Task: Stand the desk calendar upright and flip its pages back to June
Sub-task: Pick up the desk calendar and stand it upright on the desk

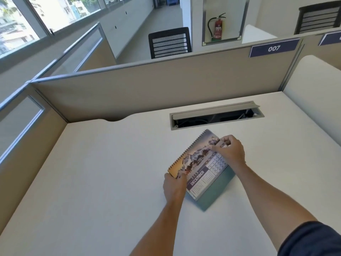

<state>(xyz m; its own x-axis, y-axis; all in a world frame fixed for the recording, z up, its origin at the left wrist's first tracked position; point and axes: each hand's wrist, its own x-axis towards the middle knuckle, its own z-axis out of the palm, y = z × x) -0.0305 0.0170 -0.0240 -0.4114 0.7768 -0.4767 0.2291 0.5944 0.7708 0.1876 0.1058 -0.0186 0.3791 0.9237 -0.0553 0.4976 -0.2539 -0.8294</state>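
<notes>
Desk calendar (198, 174) on December, corners hidden by left hand (174, 185), right hand (228, 150)

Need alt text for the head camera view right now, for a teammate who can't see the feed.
Two bare hands hold a spiral-bound desk calendar showing December on a white desk: the left hand grips its near-left corner, the right hand pinches the far-right edge. Beyond it, an open cable tray sits before a beige partition labelled 007.

Bare forearms, dark navy short sleeve (313, 239) on right arm
</notes>
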